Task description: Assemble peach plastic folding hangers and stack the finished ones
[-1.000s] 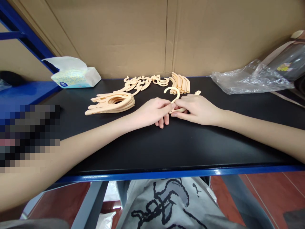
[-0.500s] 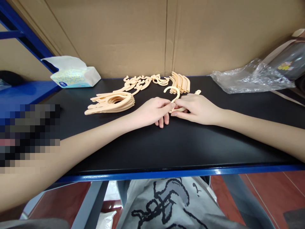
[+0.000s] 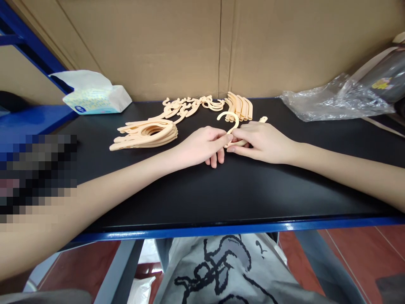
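My left hand (image 3: 207, 145) and my right hand (image 3: 264, 141) meet over the middle of the black tabletop. Between the left thumb and fingers is pinched a cream plastic hanger hook (image 3: 233, 118), its curve rising above the fingertips. The right fingers are closed on a cream hanger arm (image 3: 263, 120), whose tip shows past the knuckles. Where hook and arm come together, my fingers cover most of it, so I cannot tell whether they are joined. Left of my left hand lies a stack of cream hangers (image 3: 145, 134).
Behind my hands lie a heap of loose hooks and hanger pieces (image 3: 190, 106) and a row of hanger arms (image 3: 241, 107). A tissue pack (image 3: 96, 97) sits at the back left, a clear plastic bag (image 3: 335, 101) at the back right. Blue trim (image 3: 202, 231) marks the front edge.
The whole view has shifted slightly, with things appearing a little higher. Both hands keep the same hold on the hook and the hanger arm.
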`<state>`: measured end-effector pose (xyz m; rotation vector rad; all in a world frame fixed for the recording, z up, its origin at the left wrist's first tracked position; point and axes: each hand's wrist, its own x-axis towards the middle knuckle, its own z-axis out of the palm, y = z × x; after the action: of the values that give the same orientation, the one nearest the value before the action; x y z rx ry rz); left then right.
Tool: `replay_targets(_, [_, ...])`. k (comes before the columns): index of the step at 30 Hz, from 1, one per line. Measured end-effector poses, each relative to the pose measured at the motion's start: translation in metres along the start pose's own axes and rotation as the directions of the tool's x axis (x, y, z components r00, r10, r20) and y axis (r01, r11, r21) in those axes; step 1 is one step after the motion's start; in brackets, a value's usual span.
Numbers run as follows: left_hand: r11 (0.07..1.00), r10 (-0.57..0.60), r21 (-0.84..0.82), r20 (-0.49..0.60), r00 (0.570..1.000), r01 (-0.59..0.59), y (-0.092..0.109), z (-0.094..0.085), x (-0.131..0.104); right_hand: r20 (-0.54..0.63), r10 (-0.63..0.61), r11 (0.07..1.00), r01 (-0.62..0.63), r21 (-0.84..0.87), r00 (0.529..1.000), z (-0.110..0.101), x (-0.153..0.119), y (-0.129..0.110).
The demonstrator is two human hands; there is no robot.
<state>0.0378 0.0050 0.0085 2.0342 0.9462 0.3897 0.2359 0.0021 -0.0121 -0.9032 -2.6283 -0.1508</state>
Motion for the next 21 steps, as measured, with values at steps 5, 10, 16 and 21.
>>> replay_targets(5, [1.0,0.006,-0.008,0.0,1.0,-0.006,0.0005,-0.0005,-0.0002,-0.001,-0.005,1.0,0.005,0.001,1.0,0.0002,-0.0002,0.0004])
replay_targets(10, [1.0,0.02,0.002,-0.003,1.0,-0.02,0.0008,-0.001,-0.0009,-0.005,-0.006,1.0,0.006,0.007,1.0,0.0003,-0.0008,0.0005])
replay_targets(16, [1.0,0.016,-0.005,0.0,1.0,-0.016,0.0001,-0.0004,-0.0001,-0.005,-0.003,1.0,0.003,0.009,1.0,0.0007,-0.0006,0.0009])
replay_targets(21, [1.0,0.003,0.003,0.002,1.0,-0.003,-0.0015,-0.0009,0.0007,0.004,0.008,1.0,-0.008,0.018,1.0,0.0005,-0.0008,0.0006])
